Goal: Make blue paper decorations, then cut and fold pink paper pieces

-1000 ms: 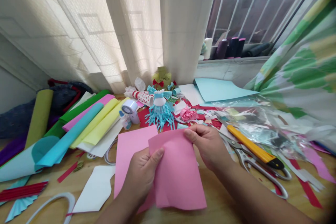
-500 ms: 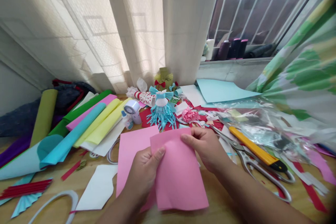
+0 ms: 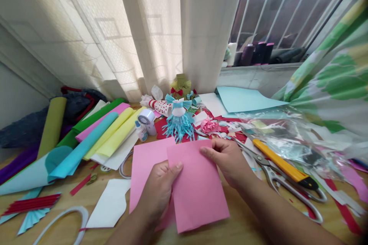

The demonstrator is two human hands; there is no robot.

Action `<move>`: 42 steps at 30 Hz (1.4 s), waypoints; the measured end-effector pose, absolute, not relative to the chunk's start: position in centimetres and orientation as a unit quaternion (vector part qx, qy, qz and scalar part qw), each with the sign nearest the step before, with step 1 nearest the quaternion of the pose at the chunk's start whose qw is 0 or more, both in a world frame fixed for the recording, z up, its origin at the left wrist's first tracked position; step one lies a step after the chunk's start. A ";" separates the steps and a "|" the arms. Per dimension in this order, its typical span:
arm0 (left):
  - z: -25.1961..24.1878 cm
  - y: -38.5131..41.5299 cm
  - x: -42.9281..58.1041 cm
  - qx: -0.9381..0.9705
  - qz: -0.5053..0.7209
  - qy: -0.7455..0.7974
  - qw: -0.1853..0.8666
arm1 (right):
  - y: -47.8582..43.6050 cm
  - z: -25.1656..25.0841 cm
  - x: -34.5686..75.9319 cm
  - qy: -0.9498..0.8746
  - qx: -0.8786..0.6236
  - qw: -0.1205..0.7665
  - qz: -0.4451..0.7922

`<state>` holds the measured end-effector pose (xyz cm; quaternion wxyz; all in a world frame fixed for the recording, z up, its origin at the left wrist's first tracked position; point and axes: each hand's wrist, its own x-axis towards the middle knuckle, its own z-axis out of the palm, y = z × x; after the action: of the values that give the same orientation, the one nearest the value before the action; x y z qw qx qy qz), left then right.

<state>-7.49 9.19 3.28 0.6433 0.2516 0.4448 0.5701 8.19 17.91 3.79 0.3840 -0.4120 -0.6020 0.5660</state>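
A pink paper sheet (image 3: 199,191) is held up between both hands above the wooden table. My left hand (image 3: 163,182) pinches its left edge, thumb on top. At the upper right corner, my right hand (image 3: 227,159) grips the same sheet between thumb and fingers. Another pink sheet (image 3: 146,168) shows behind my left hand, partly covered by it. Beyond the sheets stands a blue fringed paper figure (image 3: 178,116). A white cut paper piece (image 3: 109,203) lies left of my left hand.
Scissors (image 3: 271,172) and a yellow cutter (image 3: 281,162) lie right of my right hand. Glue bottle (image 3: 141,131), tape rolls and coloured paper rolls (image 3: 99,134) are at the left. Paper scraps, a pink paper flower (image 3: 209,125) and clear plastic (image 3: 287,134) sit farther back.
The held sheet looks flatter, its lower part has shifted slightly, and both hands keep their hold. The whole view has moved a little.
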 end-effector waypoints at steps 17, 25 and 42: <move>3.2 9.0 -7.9 0.296 0.530 0.441 0.661 | 17.8 3.6 8.3 -0.587 -0.381 0.377 0.607; 3.6 9.2 -8.4 0.364 0.486 0.461 0.647 | 18.2 3.7 8.8 -0.564 -0.337 0.373 0.655; 4.1 9.9 -10.3 0.556 0.300 0.565 0.531 | 17.4 3.8 8.2 -0.741 -0.292 0.084 0.599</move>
<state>-10.32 9.88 4.05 0.5312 0.5559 0.5645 0.3003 8.18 17.45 3.76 0.0838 -0.2924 -0.7411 0.5985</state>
